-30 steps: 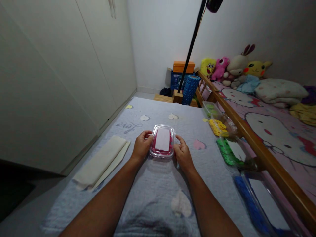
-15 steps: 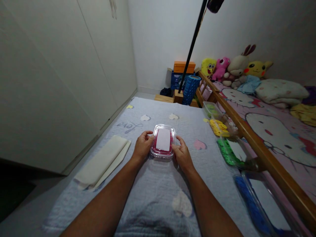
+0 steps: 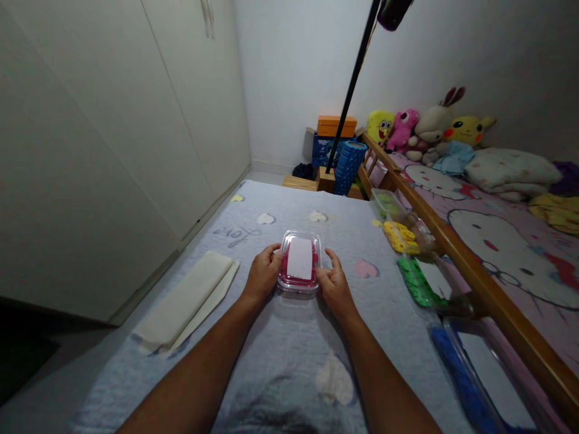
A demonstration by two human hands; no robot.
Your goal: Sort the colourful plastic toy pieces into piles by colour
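Between my two hands is a clear plastic container (image 3: 300,261) with its lid on, red-pink contents inside and a blank white card on top. My left hand (image 3: 265,272) grips its left side, the fingers curled along the edge. On the opposite side, my right hand (image 3: 335,283) holds the lower right edge with the thumb, and its index finger sticks up a little apart from the lid. What the contents are, I cannot make out. A folded cream cloth (image 3: 192,301) lies on the bedsheet to the left of my left forearm.
Along the wooden bed rail (image 3: 452,241) at right stand clear containers: one with blue contents (image 3: 461,374), a green one (image 3: 418,283), a yellow one (image 3: 400,237) and a pale green one (image 3: 386,204). A black pole (image 3: 353,84) rises behind the patterned sheet (image 3: 289,199); a wardrobe (image 3: 113,150) borders the left.
Both hands keep their hold on the container, which stays in nearly the same place. My right index finger has shifted slightly, and the camera view has tilted a little.
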